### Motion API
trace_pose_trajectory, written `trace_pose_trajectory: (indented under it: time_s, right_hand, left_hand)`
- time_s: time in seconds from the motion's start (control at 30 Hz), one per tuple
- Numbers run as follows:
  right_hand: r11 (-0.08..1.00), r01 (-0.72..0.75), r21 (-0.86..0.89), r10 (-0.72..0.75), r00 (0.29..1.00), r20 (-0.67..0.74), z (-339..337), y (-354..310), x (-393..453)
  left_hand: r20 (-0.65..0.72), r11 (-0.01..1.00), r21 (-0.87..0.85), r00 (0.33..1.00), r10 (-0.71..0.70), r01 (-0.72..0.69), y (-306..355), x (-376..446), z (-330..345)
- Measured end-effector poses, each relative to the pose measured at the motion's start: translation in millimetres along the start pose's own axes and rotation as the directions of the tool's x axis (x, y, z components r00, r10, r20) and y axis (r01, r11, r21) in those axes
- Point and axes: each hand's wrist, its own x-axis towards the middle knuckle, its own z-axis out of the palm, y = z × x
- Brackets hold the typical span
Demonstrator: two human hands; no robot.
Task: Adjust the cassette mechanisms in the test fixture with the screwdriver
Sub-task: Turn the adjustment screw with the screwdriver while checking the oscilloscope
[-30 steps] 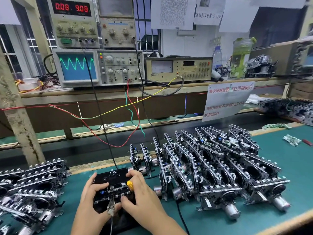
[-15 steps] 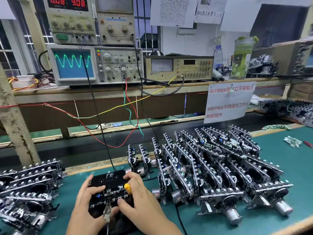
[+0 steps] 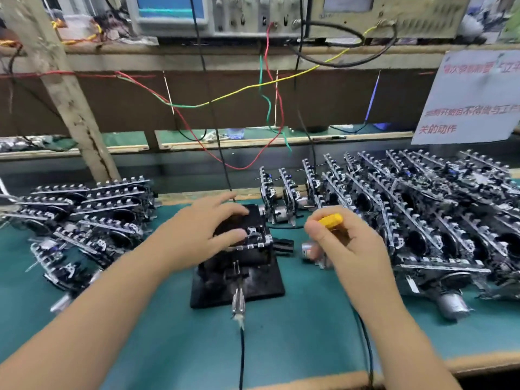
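The black test fixture [image 3: 253,282] stands on the green mat at centre, with a cassette mechanism [image 3: 256,235] seated in its top. My left hand [image 3: 202,235] lies over that mechanism, fingers spread and curled across its top. My right hand [image 3: 343,246] is off to the fixture's right, lifted clear of it, and grips the yellow-handled screwdriver [image 3: 330,220]; the screwdriver's tip is hidden behind my fingers. A crocodile clip [image 3: 238,302] on a black lead lies at the fixture's front edge.
Rows of cassette mechanisms [image 3: 422,220] stand on edge at the right, and a second pile [image 3: 84,218] lies at the left. Red, green and yellow wires [image 3: 253,88] hang from the instrument shelf above. A white notice [image 3: 472,102] hangs at the upper right. A wooden post [image 3: 62,88] rises at the left.
My right hand has pulled the screwdriver away from the fixture, to the right. My left hand has shifted onto the top of the mechanism. The view has tilted down and moved closer.
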Motion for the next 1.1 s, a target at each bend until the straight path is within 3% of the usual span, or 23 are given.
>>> trace_pose_trajectory:
  time_s: [0.13, 0.23, 0.3, 0.37, 0.4, 0.47, 0.5, 0.57, 0.9, 1.1]
  right_hand:
    - [0.998, -0.057, 0.027, 0.059, 0.995, -0.079, 1, -2, 3]
    - [1.000, -0.030, -0.008, 0.028, 0.993, -0.114, 6, -3, 2]
    - [1.000, 0.031, -0.005, -0.031, 0.981, -0.191, 9, -7, 1]
    - [0.996, 0.086, 0.037, -0.073, 0.960, -0.272, 9, -12, 2]
    - [0.991, 0.105, 0.082, -0.077, 0.953, -0.292, 9, -14, 3]
    - [0.971, 0.130, 0.203, -0.066, 0.953, -0.294, 12, -18, 5]
    - [0.959, 0.132, 0.249, -0.059, 0.958, -0.282, 15, -20, 6]
    - [0.948, 0.126, 0.292, -0.052, 0.967, -0.248, 23, -22, 6]
    - [0.949, 0.072, 0.307, -0.023, 0.987, -0.160, 44, -23, 1]
    - [0.968, 0.074, 0.238, -0.046, 0.991, -0.122, 38, -27, 2]
  left_hand:
    - [0.226, 0.991, 0.133, 0.973, -0.055, 0.025, 12, 21, 4]
    - [0.189, 0.968, 0.249, 0.979, -0.079, 0.030, 16, 28, 8]
    - [0.090, 0.990, 0.140, 0.995, -0.040, 0.027, 15, 27, 2]
    - [-0.031, 0.972, -0.226, 0.997, -0.068, 0.060, 18, 17, -8]
    - [-0.076, 0.875, -0.477, 0.988, -0.137, 0.085, 21, 10, -11]
    - [0.010, 0.463, -0.874, 0.960, -0.281, 0.145, 26, -3, -14]
    - [0.098, 0.276, -0.943, 0.946, -0.310, 0.188, 27, -9, -13]
    - [0.143, 0.106, -0.978, 0.944, -0.298, 0.182, 28, -23, -11]
    - [0.081, -0.156, -0.987, 0.948, -0.309, 0.034, 30, -46, -10]
    - [0.060, -0.199, -0.980, 0.947, -0.317, -0.004, 32, -52, -7]
